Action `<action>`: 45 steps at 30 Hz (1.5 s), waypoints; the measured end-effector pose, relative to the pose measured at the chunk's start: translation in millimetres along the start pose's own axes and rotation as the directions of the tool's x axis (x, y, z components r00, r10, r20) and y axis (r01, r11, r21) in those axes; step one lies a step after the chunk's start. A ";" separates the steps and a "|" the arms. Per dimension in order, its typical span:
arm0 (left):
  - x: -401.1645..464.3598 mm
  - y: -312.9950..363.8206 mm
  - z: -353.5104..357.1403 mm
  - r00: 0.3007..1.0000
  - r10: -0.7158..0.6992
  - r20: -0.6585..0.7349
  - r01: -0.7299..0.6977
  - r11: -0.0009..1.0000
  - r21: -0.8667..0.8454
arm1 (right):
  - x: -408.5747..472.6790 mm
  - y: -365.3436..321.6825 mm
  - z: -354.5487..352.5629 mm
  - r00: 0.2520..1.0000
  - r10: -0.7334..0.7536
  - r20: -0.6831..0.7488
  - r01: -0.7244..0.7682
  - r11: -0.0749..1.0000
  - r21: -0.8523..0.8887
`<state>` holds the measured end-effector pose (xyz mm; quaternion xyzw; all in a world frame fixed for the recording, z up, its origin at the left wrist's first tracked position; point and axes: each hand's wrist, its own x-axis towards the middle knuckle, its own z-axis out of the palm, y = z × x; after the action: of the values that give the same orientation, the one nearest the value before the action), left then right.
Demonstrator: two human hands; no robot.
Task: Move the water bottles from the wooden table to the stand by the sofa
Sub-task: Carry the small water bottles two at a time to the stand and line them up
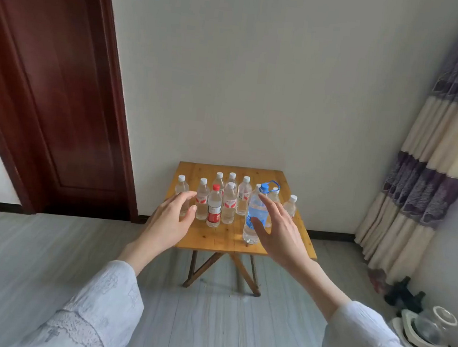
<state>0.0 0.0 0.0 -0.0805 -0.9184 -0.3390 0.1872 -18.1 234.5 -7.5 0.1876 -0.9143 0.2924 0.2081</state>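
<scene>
Several clear water bottles stand upright on a small wooden folding table [215,240] against the white wall. Most have white caps. One has a red cap and red label [214,210]. A larger bottle with a blue cap, blue label and blue carry loop [254,217] stands at the front right. My left hand [170,221] hovers open in front of the leftmost bottle [181,188], fingers spread. My right hand [278,231] is open, its fingers right beside the blue-capped bottle and partly covering it. Neither hand holds anything. The stand and sofa are out of view.
A dark red wooden door [49,86] stands at the left. A striped purple and cream curtain [430,164] hangs at the right. Shoes [403,293] and a white appliance with a glass jar [428,329] lie on the floor at the right. Grey plank floor lies between me and the table.
</scene>
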 end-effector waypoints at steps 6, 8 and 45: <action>72.1 -42.4 34.2 0.995 -0.095 0.004 0.095 0.995 -0.034 | 71.1 36.0 42.8 0.994 0.098 0.048 -0.103 0.988 0.111; 94.8 -62.7 49.6 0.992 -0.121 0.032 0.123 0.992 -0.043 | 92.0 49.8 61.3 0.993 0.099 0.072 -0.107 0.986 0.126; 347.9 -277.4 299.3 0.862 -0.350 0.366 0.444 0.871 -0.212 | 324.7 259.6 349.9 0.769 0.565 0.299 -0.631 0.748 0.208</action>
<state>-481.8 -7.4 -235.3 0.0327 -0.8733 -0.4835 -0.0507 -507.3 145.2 -226.7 -0.0573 -0.8883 0.4548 -0.0290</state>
